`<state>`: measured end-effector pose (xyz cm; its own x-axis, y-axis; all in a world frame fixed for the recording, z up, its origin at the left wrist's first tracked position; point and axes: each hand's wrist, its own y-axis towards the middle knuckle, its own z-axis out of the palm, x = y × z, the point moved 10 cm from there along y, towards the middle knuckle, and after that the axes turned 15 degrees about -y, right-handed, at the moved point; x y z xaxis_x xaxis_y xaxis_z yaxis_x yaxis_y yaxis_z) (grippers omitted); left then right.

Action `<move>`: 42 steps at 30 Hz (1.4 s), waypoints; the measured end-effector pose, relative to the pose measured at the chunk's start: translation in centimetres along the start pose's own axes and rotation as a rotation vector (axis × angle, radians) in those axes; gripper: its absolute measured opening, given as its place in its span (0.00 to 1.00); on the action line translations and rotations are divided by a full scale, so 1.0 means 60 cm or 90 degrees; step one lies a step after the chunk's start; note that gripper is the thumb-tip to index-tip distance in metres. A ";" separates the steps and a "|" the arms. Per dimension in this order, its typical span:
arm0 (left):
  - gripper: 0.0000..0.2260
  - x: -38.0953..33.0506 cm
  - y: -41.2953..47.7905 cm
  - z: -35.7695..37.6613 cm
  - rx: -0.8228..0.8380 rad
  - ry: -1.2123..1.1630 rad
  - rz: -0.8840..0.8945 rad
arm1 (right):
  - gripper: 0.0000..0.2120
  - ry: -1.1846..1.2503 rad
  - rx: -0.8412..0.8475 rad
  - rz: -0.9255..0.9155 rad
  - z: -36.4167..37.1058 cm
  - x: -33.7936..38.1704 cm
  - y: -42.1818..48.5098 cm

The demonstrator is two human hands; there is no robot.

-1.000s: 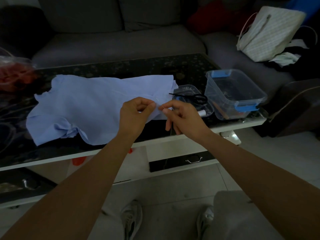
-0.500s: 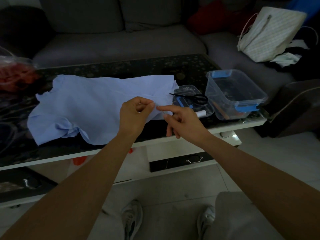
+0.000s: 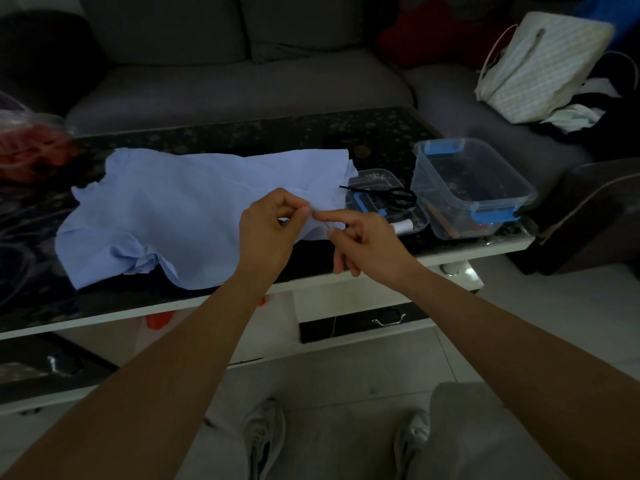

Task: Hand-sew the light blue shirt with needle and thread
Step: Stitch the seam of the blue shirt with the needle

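Since a second ago the right hand [image 3: 367, 244] has uncurled its forefinger, which now lies against the fold that the left hand [image 3: 268, 233] pinches between thumb and forefinger. Whether the right thumb and finger hold a needle cannot be told; light is poor. On the coffee table [image 3: 450, 259] the light blue shirt [image 3: 166, 209] lies spread, near edge lifted. Judged thin, limp, light: grip close beside the stitch line, kept taut

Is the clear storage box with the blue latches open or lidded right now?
Open: the clear storage box has no lid on it; its inside shows from above.
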<state>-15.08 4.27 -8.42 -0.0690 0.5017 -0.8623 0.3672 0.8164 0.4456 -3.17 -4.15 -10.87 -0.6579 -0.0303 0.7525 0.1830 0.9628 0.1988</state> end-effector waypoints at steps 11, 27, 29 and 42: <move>0.04 -0.019 -0.006 0.000 0.003 0.027 0.060 | 0.15 0.033 0.017 0.008 0.002 0.003 0.004; 0.05 -0.034 -0.010 0.005 0.026 0.099 0.109 | 0.11 0.040 0.028 0.042 0.002 0.002 0.009; 0.04 -0.033 -0.011 0.008 0.031 0.092 0.109 | 0.08 0.041 0.016 0.052 0.001 0.002 0.010; 0.02 -0.020 -0.006 -0.004 -0.022 -0.053 0.034 | 0.06 0.116 -0.007 0.077 0.004 0.008 0.024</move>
<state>-15.35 3.46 -7.48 0.0280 0.5200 -0.8537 0.3355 0.7996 0.4981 -3.39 -2.75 -10.38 -0.4880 0.0368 0.8721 0.2615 0.9594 0.1058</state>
